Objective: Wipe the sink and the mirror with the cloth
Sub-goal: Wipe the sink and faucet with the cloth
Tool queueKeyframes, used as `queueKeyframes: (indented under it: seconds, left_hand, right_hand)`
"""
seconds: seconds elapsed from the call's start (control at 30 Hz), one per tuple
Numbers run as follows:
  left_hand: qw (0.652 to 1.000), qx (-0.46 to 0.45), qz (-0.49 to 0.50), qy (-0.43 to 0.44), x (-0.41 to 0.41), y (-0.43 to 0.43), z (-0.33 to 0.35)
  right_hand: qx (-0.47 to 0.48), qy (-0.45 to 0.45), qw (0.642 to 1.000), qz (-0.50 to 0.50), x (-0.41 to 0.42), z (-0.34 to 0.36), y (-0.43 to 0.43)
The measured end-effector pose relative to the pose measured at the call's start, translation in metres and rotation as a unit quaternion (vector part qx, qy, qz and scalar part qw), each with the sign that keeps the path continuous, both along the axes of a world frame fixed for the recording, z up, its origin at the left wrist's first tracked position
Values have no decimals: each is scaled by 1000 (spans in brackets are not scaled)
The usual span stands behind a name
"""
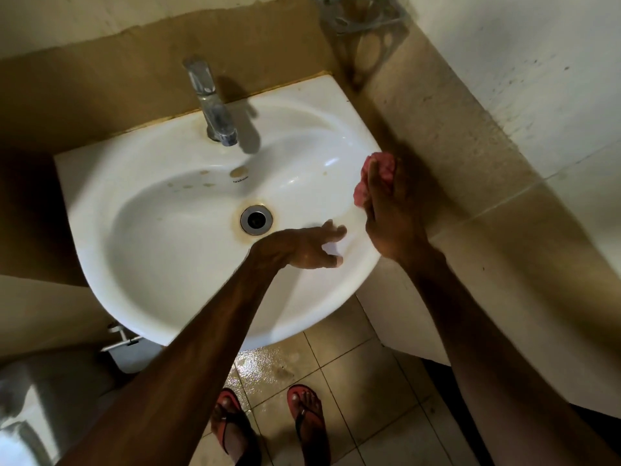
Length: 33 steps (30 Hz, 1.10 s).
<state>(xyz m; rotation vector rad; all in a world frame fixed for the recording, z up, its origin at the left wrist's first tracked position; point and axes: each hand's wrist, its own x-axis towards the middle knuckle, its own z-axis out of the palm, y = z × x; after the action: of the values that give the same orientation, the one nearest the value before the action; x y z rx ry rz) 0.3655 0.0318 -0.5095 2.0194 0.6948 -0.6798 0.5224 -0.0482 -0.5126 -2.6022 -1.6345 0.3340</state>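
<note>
A white ceramic sink [161, 250] fills the middle of the view, with brown stains around its drain [256, 219] and on the back ledge. My right hand [389, 210] grips a bunched pink cloth [381, 169] at the sink's right rim, the cloth touching the rim edge. My left hand [312, 245] hovers over the right side of the basin, just right of the drain, fingers spread and holding nothing. No mirror is in view.
A chrome tap [211, 102] stands on the sink's back ledge. A metal wall rack [363, 25] hangs in the corner above. Tiled walls close in on the right and behind. The floor tiles [302, 361] below look wet; my feet in red sandals [268, 422] stand there.
</note>
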Motion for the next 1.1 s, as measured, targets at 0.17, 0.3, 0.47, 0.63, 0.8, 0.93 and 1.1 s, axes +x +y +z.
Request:
queueKeyframes:
  seconds: [0.17, 0.3, 0.47, 0.63, 0.8, 0.93, 1.1]
  left_hand:
    - [1000, -15, 17, -17, -2, 13, -10]
    - [999, -19, 28, -28, -2, 15, -13]
    - [999, -28, 25, -37, -2, 17, -18]
    - [998, -34, 19, -42, 1, 20, -24]
    - [997, -47, 41, -51, 3, 25, -23]
    - [996, -43, 57, -57, 5, 24, -18]
    - [994, -45, 77, -66, 2, 17, -13]
  right_hand:
    - [28, -35, 998, 38, 21, 7, 52]
    - [43, -65, 996, 50, 20, 8, 75]
    - [53, -50, 995, 61, 19, 1, 41]
    - [59, -58, 994, 66, 20, -5, 16]
    - [28, -106, 990, 89, 24, -12, 45]
    - [59, -124, 983, 125, 32, -13, 71]
    - [89, -129, 974, 164, 37, -14, 62]
